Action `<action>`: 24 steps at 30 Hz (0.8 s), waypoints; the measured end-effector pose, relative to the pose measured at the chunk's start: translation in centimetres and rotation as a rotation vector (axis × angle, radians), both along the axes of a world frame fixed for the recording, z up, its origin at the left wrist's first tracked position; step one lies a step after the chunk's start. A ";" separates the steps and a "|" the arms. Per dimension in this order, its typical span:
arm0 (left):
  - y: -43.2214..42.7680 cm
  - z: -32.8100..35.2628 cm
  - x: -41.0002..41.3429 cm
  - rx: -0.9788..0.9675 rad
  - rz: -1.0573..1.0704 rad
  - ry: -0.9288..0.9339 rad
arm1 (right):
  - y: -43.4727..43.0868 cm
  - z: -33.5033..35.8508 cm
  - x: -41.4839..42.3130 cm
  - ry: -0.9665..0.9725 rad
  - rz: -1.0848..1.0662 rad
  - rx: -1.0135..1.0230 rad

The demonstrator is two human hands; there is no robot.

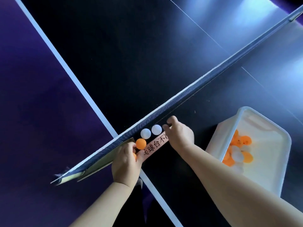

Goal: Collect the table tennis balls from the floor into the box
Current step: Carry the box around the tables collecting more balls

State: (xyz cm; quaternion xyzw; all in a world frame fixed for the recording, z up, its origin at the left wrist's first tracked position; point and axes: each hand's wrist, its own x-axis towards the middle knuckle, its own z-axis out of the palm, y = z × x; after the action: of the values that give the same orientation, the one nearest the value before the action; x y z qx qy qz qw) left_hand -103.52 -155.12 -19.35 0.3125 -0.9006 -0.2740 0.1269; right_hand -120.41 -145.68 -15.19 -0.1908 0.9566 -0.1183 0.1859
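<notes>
left hand [127,163] sits at the table's [65,68] side edge, right by the net [213,74] end. its fingers are curled round a half-hidden orange ball [134,156], only a sliver of which shows between thumb and fingers. a loose orange ball [141,143] lies on the table just beyond those fingertips, touching or nearly touching them, hard to tell which. next along the foot of the net are two white balls, near white ball [145,133] and far white ball [156,129], side by side and close against the net. the far one is just beside the right hand's fingers.

right hand [178,135] is knuckles up and fingers curled down at the net foot. cannot tell if it grips anything, underside hidden. its heel covers one end of a pink label strip [155,143] with printed characters, stuck flat on the table. the strip runs between both hands, and the loose orange ball sits at its other end.

white box [219,138] stands on the table on the same side of the net, further in from the side edge, to the right of the right forearm, apart from both hands. boxed balls [241,141], orange and white mixed, are heaped at one end.
</notes>
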 end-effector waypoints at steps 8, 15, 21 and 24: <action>-0.2 -0.5 -2.0 -0.037 0.023 -0.215 | -0.9 -0.5 2.1 -0.075 0.178 0.168; 2.0 1.5 -2.0 0.036 -0.044 -0.066 | 2.8 5.3 3.1 -0.004 -0.143 -0.267; 7.6 5.9 -6.0 0.066 -0.306 0.201 | 12.3 9.2 4.1 0.336 -0.395 -0.622; 11.1 8.6 -8.3 0.080 -0.436 0.343 | 17.4 9.5 4.6 0.239 -0.596 -0.607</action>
State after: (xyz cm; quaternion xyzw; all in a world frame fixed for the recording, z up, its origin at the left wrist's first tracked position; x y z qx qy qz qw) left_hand -111.79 -144.06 -10.77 0.0653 -0.9004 -0.3791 0.2031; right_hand -115.78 -128.32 -5.67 0.0353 0.9065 -0.4195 -0.0326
